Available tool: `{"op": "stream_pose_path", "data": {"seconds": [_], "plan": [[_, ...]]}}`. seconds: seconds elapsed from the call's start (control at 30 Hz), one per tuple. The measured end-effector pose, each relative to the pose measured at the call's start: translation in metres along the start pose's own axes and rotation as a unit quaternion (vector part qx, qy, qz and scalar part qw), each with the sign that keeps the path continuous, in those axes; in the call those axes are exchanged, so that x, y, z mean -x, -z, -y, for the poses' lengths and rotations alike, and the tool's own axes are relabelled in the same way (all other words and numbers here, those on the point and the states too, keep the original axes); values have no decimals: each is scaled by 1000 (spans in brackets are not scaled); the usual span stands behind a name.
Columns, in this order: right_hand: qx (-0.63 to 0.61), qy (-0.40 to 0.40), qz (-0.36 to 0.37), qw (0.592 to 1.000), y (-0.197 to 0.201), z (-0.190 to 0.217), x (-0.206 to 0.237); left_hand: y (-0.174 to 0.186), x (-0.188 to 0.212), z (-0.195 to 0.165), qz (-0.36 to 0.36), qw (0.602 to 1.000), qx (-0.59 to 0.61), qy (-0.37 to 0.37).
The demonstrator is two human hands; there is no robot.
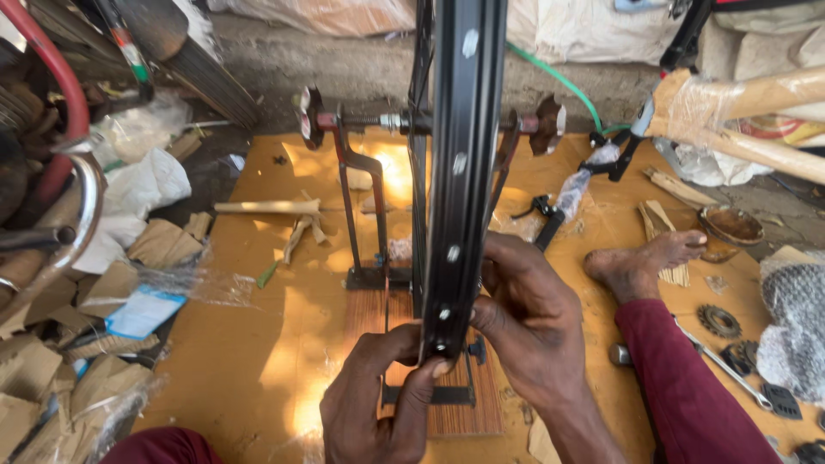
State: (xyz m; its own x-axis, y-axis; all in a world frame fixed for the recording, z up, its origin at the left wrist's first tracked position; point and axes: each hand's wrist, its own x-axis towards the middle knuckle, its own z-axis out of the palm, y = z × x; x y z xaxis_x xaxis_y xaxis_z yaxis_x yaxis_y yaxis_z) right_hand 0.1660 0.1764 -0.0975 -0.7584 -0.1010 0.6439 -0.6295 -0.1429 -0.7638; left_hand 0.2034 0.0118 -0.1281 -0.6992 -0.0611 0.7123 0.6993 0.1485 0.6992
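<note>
- Left hand [378,404]: fingers pinched on the near edge of the black wheel rim [460,172]; a slip lets the rim turn in the stand [365,215].
- Right hand [524,322]: fingers curled against the rim's right side, just above the left fingertips; uneven pressure could push it off true.

To your left, torn brown cardboard pieces [51,369] lie heaped beside the yellow board, with a flat white-and-blue packet [142,311] under clear film among them. Crumpled white plastic bags [142,185] sit further back. At your far right lies a bubble-wrapped bundle [795,331].
</note>
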Motion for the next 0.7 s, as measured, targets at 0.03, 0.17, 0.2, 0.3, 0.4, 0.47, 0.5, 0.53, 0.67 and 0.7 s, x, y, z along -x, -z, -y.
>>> {"op": "stream_pose_path", "data": {"seconds": [0.03,0.17,0.2,0.3,0.4,0.47,0.5,0.53,0.67,0.7], "plan": [[8,-4,5,1000,-2,0,-12,-1,-6,-4,-18,1000,1,-6],[117,-42,5,992,-8,7,-61,-4,-33,-22,-70,997,33,-15],[164,-56,0,985,-10,10,-72,-3,-42,-25,-65,997,23,-23],[50,-35,-7,998,-20,22,-95,3,-68,-27,-61,996,-18,-66],[-64,-10,-8,998,-26,31,-113,1,-89,-25,-91,984,-67,-137],[-73,28,7,997,-31,33,-119,-2,-98,-22,-104,986,-44,-126],[-79,33,14,996,-31,36,-122,-4,-102,-21,-106,988,-13,-114],[-85,39,22,995,-32,37,-125,-6,-105,-20,-97,990,53,-87],[-42,38,22,998,-33,49,-132,-7,-118,-18,-50,984,158,-71],[-8,59,11,998,-34,51,-133,-7,-121,-18,-35,976,205,-56]]}}
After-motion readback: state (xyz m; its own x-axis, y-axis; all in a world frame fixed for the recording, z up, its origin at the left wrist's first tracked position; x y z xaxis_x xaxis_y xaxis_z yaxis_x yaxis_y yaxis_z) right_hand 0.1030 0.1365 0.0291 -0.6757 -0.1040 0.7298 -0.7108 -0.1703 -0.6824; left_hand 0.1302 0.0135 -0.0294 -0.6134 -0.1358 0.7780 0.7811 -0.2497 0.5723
